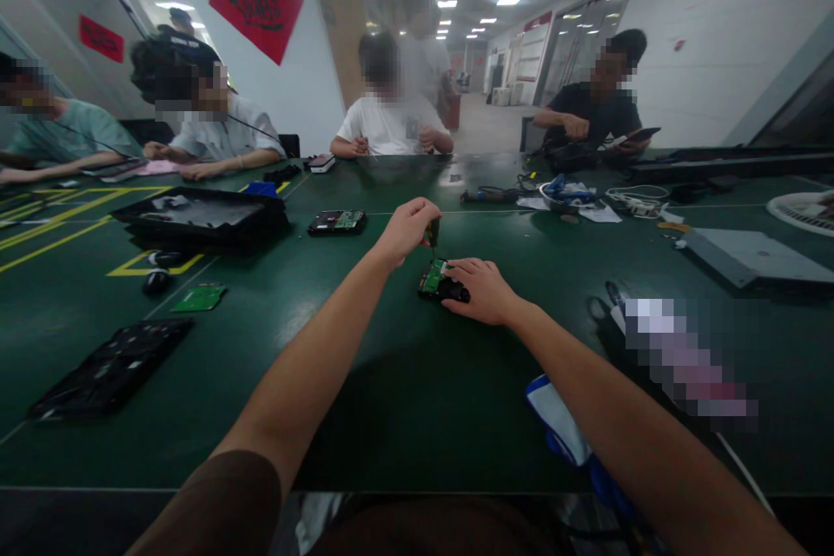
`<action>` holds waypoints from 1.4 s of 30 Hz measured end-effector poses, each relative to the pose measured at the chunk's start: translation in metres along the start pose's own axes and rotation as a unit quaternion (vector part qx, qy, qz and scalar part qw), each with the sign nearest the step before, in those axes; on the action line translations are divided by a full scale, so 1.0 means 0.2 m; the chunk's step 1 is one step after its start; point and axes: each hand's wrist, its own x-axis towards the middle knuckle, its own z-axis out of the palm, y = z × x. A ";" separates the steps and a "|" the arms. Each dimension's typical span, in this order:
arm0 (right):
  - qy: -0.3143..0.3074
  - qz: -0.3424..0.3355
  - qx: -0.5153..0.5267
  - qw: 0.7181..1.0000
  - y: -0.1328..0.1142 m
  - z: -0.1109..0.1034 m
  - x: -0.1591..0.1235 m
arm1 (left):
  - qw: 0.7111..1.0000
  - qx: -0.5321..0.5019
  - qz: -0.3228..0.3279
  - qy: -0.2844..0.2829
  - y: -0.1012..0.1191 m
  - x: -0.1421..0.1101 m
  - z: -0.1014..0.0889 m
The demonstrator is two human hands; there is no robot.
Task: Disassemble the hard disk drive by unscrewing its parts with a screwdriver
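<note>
My right hand point(483, 288) holds the black-and-green rectangular circuit unit point(431, 281).
It lies roughly lengthwise along the desk's point(404, 443) near edge; above it, my left hand point(410, 230) grips a dark-handled screwdriver point(434, 232).

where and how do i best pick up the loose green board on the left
Probably by two opposite edges, from above: the green board lies flat and looks thin, so its edges seem the easiest hold.

Passable between bare forearms point(329, 321), over dark green tabletop point(391, 426) | blocked farther left by black rectangular tray point(212, 213) | blocked at right by flat grey casing point(756, 256) | hindered beside right forearm point(586, 365) by blue-and-white cloth point(557, 415)
</note>
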 end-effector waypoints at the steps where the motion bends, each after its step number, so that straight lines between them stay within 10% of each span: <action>1: -0.001 0.000 0.000 1.000 0.00 0.00 0.00 | 1.000 0.005 0.001 -0.008 0.01 -0.01 0.00; 10: 0.002 0.000 -0.001 1.000 0.00 0.01 0.00 | 0.977 -0.164 -0.104 -0.086 -0.01 -0.01 0.02; 19: 0.001 0.000 -0.003 1.000 0.01 0.01 0.00 | 0.999 0.038 0.021 -0.032 0.01 -0.01 0.00; 28: 0.007 0.001 -0.003 1.000 0.00 0.01 0.00 | 0.979 -0.156 -0.079 -0.106 -0.02 -0.01 0.03; 36: 0.010 -0.003 0.000 1.000 0.01 0.02 0.00 | 0.997 0.066 0.011 -0.027 0.02 -0.02 0.00; 42: 0.011 -0.004 -0.003 1.000 0.01 0.02 0.00 | 0.996 -0.014 -0.039 -0.077 0.01 -0.01 0.01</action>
